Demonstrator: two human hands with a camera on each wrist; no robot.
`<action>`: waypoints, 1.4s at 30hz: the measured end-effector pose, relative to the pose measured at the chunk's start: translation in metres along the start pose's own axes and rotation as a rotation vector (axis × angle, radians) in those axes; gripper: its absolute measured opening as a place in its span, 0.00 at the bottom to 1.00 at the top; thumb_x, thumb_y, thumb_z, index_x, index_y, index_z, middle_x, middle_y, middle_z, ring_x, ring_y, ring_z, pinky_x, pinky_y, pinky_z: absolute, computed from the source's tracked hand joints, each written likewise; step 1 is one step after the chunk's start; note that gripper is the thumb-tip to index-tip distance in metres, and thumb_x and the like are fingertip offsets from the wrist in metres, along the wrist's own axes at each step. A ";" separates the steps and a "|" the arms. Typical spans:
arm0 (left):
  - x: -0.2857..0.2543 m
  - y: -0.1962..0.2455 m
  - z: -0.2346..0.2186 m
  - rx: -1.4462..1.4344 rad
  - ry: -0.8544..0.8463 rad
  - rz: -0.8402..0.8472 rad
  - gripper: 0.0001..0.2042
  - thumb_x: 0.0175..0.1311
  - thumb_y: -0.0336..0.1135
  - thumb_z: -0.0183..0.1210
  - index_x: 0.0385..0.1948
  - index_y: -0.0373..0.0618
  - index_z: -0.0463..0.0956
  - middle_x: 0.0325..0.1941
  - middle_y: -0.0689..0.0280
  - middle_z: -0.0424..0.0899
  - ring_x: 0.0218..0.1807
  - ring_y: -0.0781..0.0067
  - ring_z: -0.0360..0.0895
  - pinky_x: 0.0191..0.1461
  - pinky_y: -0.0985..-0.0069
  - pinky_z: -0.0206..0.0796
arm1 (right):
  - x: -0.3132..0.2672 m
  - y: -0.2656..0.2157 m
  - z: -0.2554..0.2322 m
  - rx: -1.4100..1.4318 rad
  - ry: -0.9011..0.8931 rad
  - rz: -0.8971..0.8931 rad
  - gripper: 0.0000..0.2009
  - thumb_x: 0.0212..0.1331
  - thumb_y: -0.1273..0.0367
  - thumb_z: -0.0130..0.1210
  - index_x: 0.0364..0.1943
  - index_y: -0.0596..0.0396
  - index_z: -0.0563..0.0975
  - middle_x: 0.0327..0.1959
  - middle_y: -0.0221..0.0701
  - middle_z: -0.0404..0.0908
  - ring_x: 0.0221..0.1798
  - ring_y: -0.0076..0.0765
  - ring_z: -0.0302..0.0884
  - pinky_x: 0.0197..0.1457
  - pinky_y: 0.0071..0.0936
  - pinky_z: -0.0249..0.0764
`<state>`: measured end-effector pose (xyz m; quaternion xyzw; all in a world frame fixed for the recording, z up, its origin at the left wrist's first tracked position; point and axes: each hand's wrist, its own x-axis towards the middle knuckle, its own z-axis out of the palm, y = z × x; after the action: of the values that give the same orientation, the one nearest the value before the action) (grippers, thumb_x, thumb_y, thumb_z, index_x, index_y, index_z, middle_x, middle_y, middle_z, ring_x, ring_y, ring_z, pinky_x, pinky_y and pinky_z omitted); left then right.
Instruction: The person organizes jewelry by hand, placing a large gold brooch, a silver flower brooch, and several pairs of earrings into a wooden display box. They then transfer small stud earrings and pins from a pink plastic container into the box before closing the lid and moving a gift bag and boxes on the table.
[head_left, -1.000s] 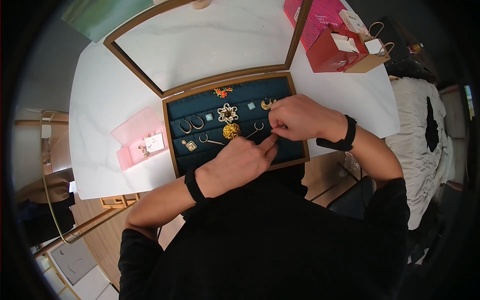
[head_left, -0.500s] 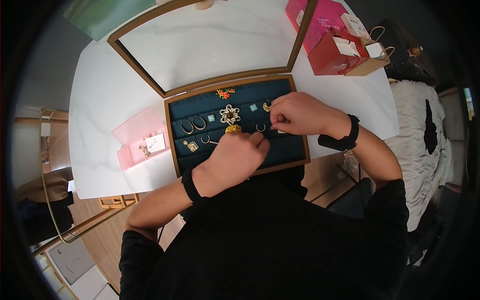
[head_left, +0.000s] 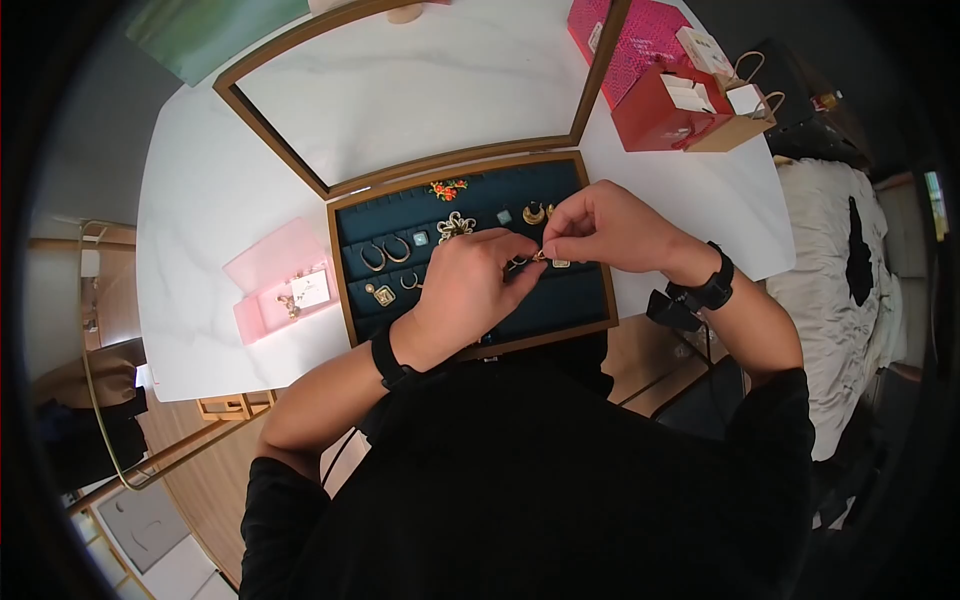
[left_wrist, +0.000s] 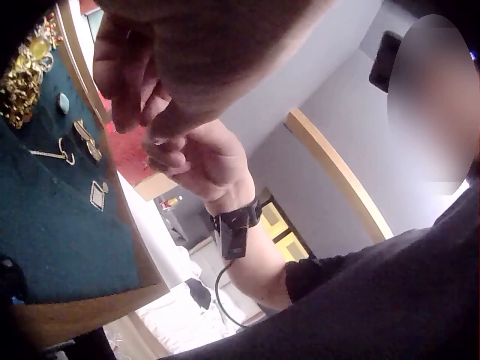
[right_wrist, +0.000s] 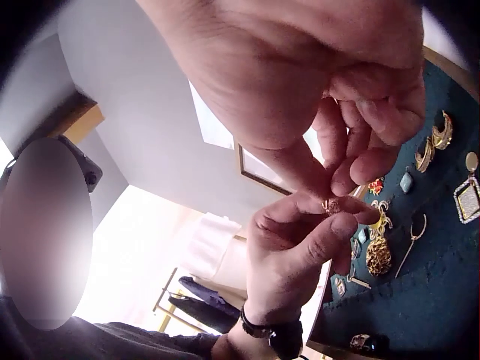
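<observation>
Over a wooden jewellery case (head_left: 344, 290) lined in dark teal, my two hands meet at the fingertips. Between them is a small gold piece of jewellery (right_wrist: 331, 205), mostly covered by fingers. My right hand (head_left: 618, 232) pinches it from above with thumb and forefinger; my left hand (head_left: 462, 292) pinches it from the other side. Hoop earrings (head_left: 397, 248), a red floral brooch (head_left: 448, 189) and a pale flower brooch (head_left: 456, 224) sit in the padded rows. A gold ruffled brooch (right_wrist: 379, 258) and a square-framed earring (right_wrist: 468, 199) show in the right wrist view.
The case's glass lid (head_left: 270, 135) stands raised at the back. On the white table (head_left: 190, 220), a pink box (head_left: 275, 312) lies open at left. A red paper bag (head_left: 650, 110) and a patterned pink bag (head_left: 640, 45) stand at back right.
My left hand drew back from the right, then moved forward and right to meet it again. The small gold piece now shows between the fingertips. My right wrist has turned.
</observation>
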<state>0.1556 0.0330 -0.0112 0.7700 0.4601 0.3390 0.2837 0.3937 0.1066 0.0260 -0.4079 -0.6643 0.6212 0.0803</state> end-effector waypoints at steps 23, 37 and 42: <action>-0.002 -0.004 0.002 0.170 0.063 0.318 0.06 0.63 0.26 0.76 0.39 0.42 0.89 0.41 0.64 0.93 0.33 0.62 0.90 0.35 0.69 0.82 | -0.002 0.018 0.000 -0.113 0.006 -0.099 0.05 0.69 0.71 0.71 0.42 0.59 0.90 0.32 0.24 0.88 0.35 0.16 0.81 0.42 0.23 0.78; 0.009 0.006 0.009 0.618 -0.325 0.437 0.08 0.55 0.29 0.67 0.36 0.41 0.84 0.33 0.65 0.83 0.31 0.65 0.88 0.31 0.67 0.78 | 0.022 0.050 -0.004 -0.721 0.068 -0.647 0.08 0.57 0.73 0.73 0.41 0.54 0.87 0.38 0.32 0.83 0.40 0.45 0.85 0.43 0.39 0.81; 0.033 -0.008 -0.001 0.432 -0.233 0.215 0.06 0.64 0.31 0.72 0.40 0.44 0.88 0.34 0.61 0.88 0.34 0.55 0.89 0.37 0.62 0.81 | 0.040 0.040 -0.016 -0.571 0.018 -0.507 0.05 0.59 0.72 0.72 0.36 0.57 0.87 0.33 0.35 0.82 0.37 0.46 0.84 0.42 0.42 0.79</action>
<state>0.1618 0.0663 -0.0079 0.8910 0.4014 0.1706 0.1262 0.3953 0.1397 -0.0225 -0.2421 -0.8897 0.3680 0.1204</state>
